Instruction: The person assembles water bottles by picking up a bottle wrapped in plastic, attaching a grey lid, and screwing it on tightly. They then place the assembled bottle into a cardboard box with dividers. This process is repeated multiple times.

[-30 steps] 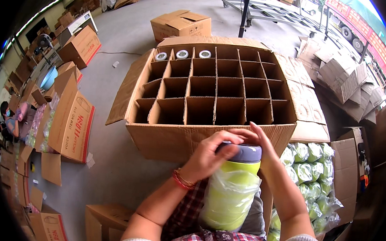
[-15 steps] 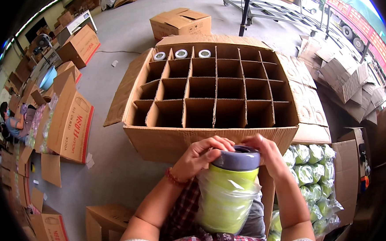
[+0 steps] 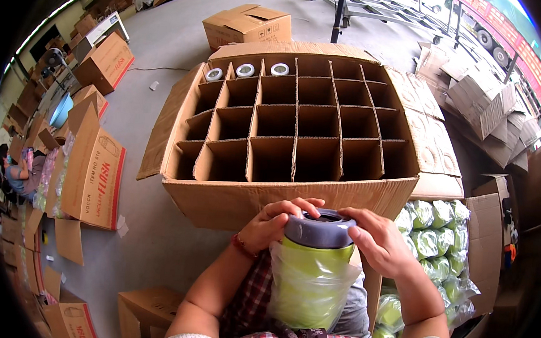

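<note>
A lime-green vacuum flask [image 3: 313, 280] stands upright between my forearms, close to my lap. A loose clear plastic bag covers its body, and a grey collar [image 3: 318, 232] rings its open top. My left hand [image 3: 270, 226] curls over the collar's left side, fingers on the upper rim. From the right, my right hand [image 3: 381, 238] holds the collar, its fingertips on the rim and its thumb lower. Just beyond stands a large carton [image 3: 287, 201] with cardboard dividers. Round pale tops, such as this one [image 3: 245, 71], show in three cells of its far row, at the left.
Right of my lap, an open carton holds several bagged green flasks [image 3: 427, 243]. Flattened cardboard [image 3: 490, 114] is heaped at the far right. A closed carton [image 3: 247, 26] stands behind the divided one. More cartons [image 3: 96, 177] line the left, where another person [image 3: 19, 169] sits.
My right hand has shifted from the collar's back rim to its right side, its palm more open. The flask has moved slightly left and lower in view. My left hand stays at the rim.
</note>
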Tool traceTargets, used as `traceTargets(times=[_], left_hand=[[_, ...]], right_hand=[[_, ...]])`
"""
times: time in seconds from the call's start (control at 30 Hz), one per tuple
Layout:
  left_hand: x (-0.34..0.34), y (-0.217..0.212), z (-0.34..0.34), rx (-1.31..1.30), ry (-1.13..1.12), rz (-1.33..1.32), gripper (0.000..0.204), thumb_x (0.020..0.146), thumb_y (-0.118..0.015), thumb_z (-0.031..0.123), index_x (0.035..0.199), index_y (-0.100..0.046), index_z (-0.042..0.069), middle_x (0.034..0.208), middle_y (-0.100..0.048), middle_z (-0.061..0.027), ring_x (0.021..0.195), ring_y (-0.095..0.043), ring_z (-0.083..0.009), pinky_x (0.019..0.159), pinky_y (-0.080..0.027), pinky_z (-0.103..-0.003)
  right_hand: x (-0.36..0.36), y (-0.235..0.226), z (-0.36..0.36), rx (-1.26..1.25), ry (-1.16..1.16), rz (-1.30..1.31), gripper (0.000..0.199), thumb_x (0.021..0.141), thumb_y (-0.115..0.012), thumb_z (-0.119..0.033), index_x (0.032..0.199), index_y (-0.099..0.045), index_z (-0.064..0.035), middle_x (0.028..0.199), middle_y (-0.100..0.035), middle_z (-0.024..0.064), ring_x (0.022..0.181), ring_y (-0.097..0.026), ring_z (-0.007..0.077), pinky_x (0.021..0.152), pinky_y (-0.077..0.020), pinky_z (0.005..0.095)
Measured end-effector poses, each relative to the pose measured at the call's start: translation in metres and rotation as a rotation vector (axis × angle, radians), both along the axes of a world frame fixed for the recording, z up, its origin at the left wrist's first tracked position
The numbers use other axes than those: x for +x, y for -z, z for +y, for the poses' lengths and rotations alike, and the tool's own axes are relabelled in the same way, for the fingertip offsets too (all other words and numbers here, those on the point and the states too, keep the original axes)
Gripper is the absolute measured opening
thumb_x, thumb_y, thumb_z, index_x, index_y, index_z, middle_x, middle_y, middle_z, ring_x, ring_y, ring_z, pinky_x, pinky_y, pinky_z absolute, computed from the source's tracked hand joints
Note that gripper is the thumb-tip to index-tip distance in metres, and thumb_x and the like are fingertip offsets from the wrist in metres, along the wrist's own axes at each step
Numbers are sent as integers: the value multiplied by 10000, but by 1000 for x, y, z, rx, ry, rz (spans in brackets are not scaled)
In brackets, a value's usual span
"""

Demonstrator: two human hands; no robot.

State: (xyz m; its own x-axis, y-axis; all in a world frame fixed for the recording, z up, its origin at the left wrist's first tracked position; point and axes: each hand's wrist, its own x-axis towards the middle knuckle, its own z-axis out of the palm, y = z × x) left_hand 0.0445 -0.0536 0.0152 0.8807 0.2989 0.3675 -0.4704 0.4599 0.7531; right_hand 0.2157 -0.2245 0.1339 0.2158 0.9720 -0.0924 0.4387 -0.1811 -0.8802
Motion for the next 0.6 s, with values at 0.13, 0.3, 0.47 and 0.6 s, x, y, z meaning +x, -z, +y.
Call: traceTargets(times=[0.13, 0.3, 0.47, 0.6], left_hand=[[11, -62, -14, 470, -261, 180, 268, 945, -585, 338, 1032, -637, 90, 1116, -637, -115, 1206, -514, -288, 1043, -357, -446], [23, -112, -45, 1049, -578, 335, 179, 899, -656, 227, 986, -632, 72, 966, -676, -100, 991, -619, -258, 919, -428, -363], [8, -34, -6, 245, -235, 9, 183, 971, -568, 237, 934, -619, 66, 1004, -663, -94, 1141, -537, -263, 1065, -347, -451], [0, -16, -5, 83, -184, 63, 251, 990, -529, 315, 915, -586, 83, 975, -631, -96, 1170, -497, -283, 1028, -374, -456]], right_hand=[[13, 58, 31, 12, 227, 1054, 514, 957, -486, -461, 1188, -607, -19, 1140, -643, 136, 1014, -615, 243, 932, -469, 385], [2, 98, 53, -64, 115, 1618, 508, 933, -501, -481, 1178, -607, -49, 1107, -648, 138, 993, -618, 234, 938, -473, 378], [2, 30, 17, -31, 19, 433, 585, 995, -400, -473, 1251, -560, 29, 1180, -630, 172, 1100, -596, 237, 994, -414, 337], [-4, 7, -2, -6, 9, 34, 565, 1002, -426, -443, 1228, -558, 58, 1141, -636, 216, 1089, -614, 270, 954, -449, 364]])
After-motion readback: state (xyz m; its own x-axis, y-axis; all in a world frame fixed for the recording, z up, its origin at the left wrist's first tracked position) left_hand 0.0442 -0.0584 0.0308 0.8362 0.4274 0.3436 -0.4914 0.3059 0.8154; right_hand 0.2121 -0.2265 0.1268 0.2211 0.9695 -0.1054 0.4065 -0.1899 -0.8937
